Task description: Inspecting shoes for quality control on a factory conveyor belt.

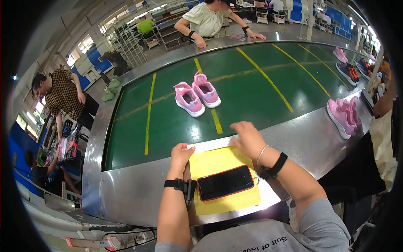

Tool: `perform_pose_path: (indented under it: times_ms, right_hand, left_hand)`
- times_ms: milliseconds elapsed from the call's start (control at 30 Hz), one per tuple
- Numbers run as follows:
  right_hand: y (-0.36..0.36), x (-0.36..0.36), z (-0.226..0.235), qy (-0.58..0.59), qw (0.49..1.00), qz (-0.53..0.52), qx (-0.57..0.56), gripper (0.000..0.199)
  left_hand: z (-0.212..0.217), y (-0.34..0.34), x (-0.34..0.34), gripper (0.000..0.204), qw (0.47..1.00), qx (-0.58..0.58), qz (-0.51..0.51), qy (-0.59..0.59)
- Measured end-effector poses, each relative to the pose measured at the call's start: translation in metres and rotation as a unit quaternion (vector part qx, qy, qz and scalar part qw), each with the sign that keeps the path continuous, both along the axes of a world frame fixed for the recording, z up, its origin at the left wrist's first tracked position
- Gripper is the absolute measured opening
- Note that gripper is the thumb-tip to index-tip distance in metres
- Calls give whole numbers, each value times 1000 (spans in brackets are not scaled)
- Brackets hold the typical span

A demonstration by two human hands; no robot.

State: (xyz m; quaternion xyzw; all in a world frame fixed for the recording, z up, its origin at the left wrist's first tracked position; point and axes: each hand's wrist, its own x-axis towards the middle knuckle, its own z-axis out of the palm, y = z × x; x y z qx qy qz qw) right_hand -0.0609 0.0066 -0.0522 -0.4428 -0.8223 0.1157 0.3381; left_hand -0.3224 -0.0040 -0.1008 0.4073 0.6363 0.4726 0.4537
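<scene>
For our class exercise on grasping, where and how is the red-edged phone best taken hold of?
Probably across the middle, by both long edges, with the right hand coming down from above and the right. The red-edged phone lies flat, dark face up, on the yellow sheet, so its narrower width suits a pinch, while a black wrist device crowds its left end.
</scene>
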Motion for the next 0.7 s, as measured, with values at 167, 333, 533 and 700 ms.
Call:
perform_pose_path:
  times_ms: [167, 333, 533, 700]
  right_hand:
    - [-68, -26, 0, -119, 945, 302, -32, 69]
    - [-87, -22, -8, -187, 929, 316, -53, 76]
    - [-100, -13, 1, -184, 914, 353, -71, 71]
    - [-83, -24, 14, -135, 940, 310, -52, 67]
  left_hand:
    - [-6, 3, -12, 14, 1000, 16, -3, 5]
    - [10, -10, -5, 15, 998, -10, -39, 51]
    - [19, -31, -10, 17, 994, -62, -74, 55]
    - [20, -37, -15, 20, 994, -77, -63, 53]
